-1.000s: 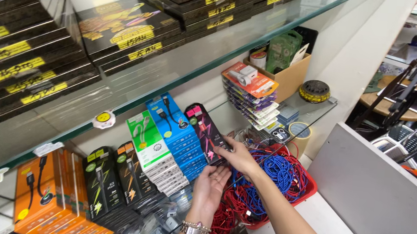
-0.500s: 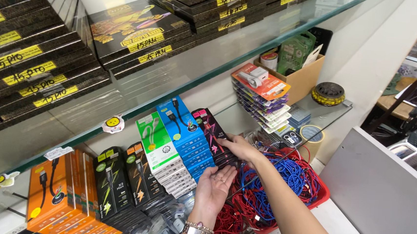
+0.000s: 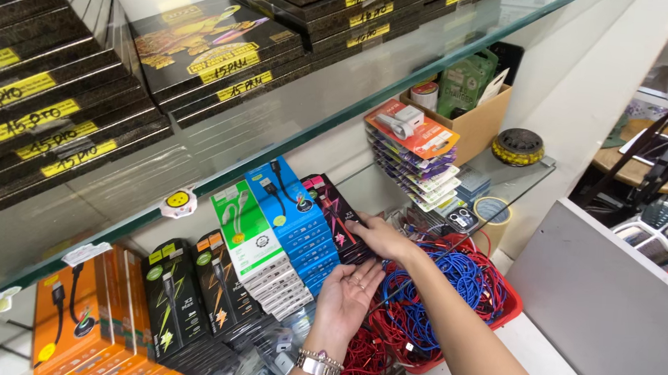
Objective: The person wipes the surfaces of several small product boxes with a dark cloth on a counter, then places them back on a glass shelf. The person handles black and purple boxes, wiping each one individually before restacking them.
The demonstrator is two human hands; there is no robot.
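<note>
Shelves here are clear glass [image 3: 372,96], smooth and shiny with a greenish edge. The black and pink cable packs [image 3: 337,215] look like glossy printed card, same for the blue packs [image 3: 293,216]. Red tray [image 3: 509,313] is shiny plastic, holding rubbery-looking blue cables [image 3: 453,278]. Cardboard box [image 3: 479,123] is plain matt brown. Wristwatch [image 3: 320,364] is polished metal.

The right hand [image 3: 377,236] lies flat on the black-and-pink cable packs [image 3: 337,215], fingers [image 3: 356,227] touching the front pack. The left hand [image 3: 348,296] is held palm up just below, by the blue cable packs [image 3: 294,216] — a silver watch [image 3: 318,364] at its wrist. Beside both hands, a red basket [image 3: 507,313] holds blue and red coiled cables [image 3: 453,278] — under a glass shelf [image 3: 290,141].
</note>
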